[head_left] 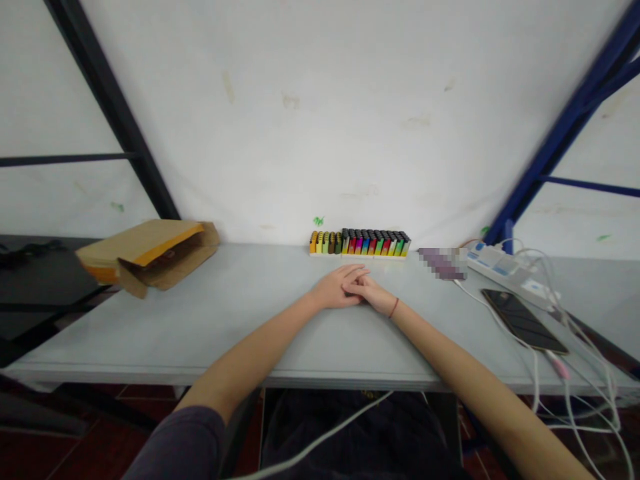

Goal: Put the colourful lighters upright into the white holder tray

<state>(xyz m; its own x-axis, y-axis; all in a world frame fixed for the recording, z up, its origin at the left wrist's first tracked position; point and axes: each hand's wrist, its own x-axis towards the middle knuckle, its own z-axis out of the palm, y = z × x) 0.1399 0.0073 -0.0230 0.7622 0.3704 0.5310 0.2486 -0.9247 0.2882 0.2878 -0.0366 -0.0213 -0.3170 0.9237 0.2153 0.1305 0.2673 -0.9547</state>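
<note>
Desk [200, 320]: pale grey, spanning the whole view, backing onto a white wall.

Brown cardboard box [145, 257]: lying tipped on its side at the far left of the desk, flaps gaping toward the middle, well apart from the hands.

Power strip [500, 265] and tangle of white cables [575, 373]: sitting along the right edge, cables trailing off the front.

Dark phone [524, 320]: lying flat, screen up, right of the hands, near the cables.

Row of coloured lighters [360, 243]: standing upright in a tray against the wall, just beyond the fingertips, not touching them; yellow and olive ones at the left end, red, blue, pink and green running rightward.

Left hand [336, 289]: resting palm down on the desk at centre, fingers loosely extended, lying over the right hand, gripping nothing.

Right hand [373, 293]: resting on the desk, partly tucked under the left fingers, relaxed, grasping nothing; thin red band [394, 307] circling the wrist.

Both hands sitting directly in front of the lighters, nearer to them than to anything else.
</note>
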